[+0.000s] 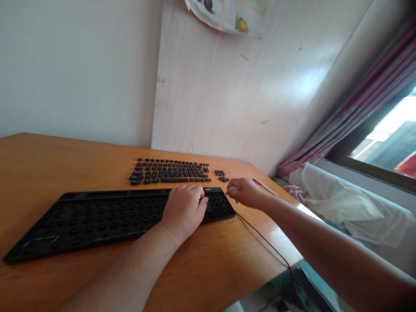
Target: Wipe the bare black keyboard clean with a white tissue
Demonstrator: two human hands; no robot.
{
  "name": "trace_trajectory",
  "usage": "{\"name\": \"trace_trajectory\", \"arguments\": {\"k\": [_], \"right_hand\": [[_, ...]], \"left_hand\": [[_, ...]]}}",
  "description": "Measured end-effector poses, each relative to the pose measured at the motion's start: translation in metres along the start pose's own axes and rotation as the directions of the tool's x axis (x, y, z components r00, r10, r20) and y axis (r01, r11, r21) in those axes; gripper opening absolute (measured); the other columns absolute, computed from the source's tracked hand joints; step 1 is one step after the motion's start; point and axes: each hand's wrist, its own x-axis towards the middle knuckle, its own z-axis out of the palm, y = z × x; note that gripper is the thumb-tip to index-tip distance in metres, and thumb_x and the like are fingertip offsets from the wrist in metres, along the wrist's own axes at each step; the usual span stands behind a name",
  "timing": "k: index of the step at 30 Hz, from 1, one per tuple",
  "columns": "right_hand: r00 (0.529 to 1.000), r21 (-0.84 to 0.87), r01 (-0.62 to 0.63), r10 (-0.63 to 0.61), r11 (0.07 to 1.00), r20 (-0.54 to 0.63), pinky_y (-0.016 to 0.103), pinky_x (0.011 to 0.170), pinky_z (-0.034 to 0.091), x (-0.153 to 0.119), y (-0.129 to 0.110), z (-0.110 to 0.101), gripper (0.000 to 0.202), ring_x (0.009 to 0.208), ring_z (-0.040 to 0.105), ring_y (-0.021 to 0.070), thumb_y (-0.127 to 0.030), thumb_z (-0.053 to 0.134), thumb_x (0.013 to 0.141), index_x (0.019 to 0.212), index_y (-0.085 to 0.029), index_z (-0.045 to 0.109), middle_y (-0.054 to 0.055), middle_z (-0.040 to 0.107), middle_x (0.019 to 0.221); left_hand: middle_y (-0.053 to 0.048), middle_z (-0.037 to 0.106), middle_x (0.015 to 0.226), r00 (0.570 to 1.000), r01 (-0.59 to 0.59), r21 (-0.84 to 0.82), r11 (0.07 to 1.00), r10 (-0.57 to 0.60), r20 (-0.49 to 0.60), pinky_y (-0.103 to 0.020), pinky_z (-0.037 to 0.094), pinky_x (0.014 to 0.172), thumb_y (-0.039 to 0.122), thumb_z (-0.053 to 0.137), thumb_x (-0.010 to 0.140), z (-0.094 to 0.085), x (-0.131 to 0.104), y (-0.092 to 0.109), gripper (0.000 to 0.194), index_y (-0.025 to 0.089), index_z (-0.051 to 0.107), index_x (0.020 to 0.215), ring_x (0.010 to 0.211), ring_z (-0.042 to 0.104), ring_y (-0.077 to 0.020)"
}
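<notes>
A black keyboard base (107, 216) lies across the orange wooden table, its key sockets bare. My left hand (186, 206) is closed over the right-hand part of the keyboard, fingers curled toward its far edge. Just past the keyboard's right end, my right hand (245, 193) is closed round a small whitish thing (232, 189), mostly hidden by the fingers. Behind the keyboard, loose black keycaps (173, 171) lie in rows. Two smaller groups of keycaps (220, 173) sit to their right.
A thin pale stick (264, 186) lies beyond my right hand. From the keyboard's right end a black cable (263, 237) runs over the table edge. A pale board (227, 95) stands behind the table (65, 154). White cloth (351, 199) lies to the right below the window.
</notes>
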Motion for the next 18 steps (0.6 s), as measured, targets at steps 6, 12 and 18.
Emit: {"name": "trace_trajectory", "arguments": {"k": [6, 12, 18], "right_hand": [[0.998, -0.351, 0.05, -0.034, 0.935, 0.053, 0.025, 0.061, 0.037, 0.019, -0.008, 0.003, 0.023, 0.08, 0.063, 0.0189, -0.03, 0.054, 0.082, 0.093, -0.024, 0.072, 0.005, 0.073, 0.092], [0.991, -0.407, 0.088, -0.037, 0.909, 0.132, 0.026, 0.062, 0.037, 0.029, -0.011, 0.005, 0.028, 0.084, 0.063, 0.0207, -0.032, 0.052, 0.082, 0.099, -0.024, 0.072, 0.006, 0.073, 0.095], [0.984, -0.311, 0.079, -0.025, 0.947, 0.175, 0.025, 0.056, 0.035, 0.03, -0.008, 0.005, 0.028, 0.069, 0.061, 0.0165, -0.031, 0.053, 0.081, 0.098, -0.023, 0.072, 0.004, 0.072, 0.083]], "left_hand": [[-0.005, 0.068, 0.093, 1.0, 0.014, 0.141, 0.99, -0.013, -0.006, -0.039, 0.036, 0.074, 0.034, 0.055, 0.086, 0.0, -0.002, 0.0, 0.013, 0.022, 0.062, 0.084, 0.092, 0.058, -0.0262], [-0.007, 0.067, 0.095, 1.0, 0.002, 0.168, 0.986, -0.005, 0.015, -0.041, 0.036, 0.076, 0.036, 0.055, 0.087, 0.002, -0.004, 0.0, 0.016, 0.022, 0.062, 0.084, 0.094, 0.058, -0.0275], [-0.007, 0.066, 0.097, 0.999, 0.011, 0.179, 0.984, -0.017, 0.032, -0.043, 0.036, 0.079, 0.038, 0.055, 0.086, 0.002, -0.005, 0.0, 0.018, 0.022, 0.064, 0.086, 0.097, 0.056, -0.0285]]}}
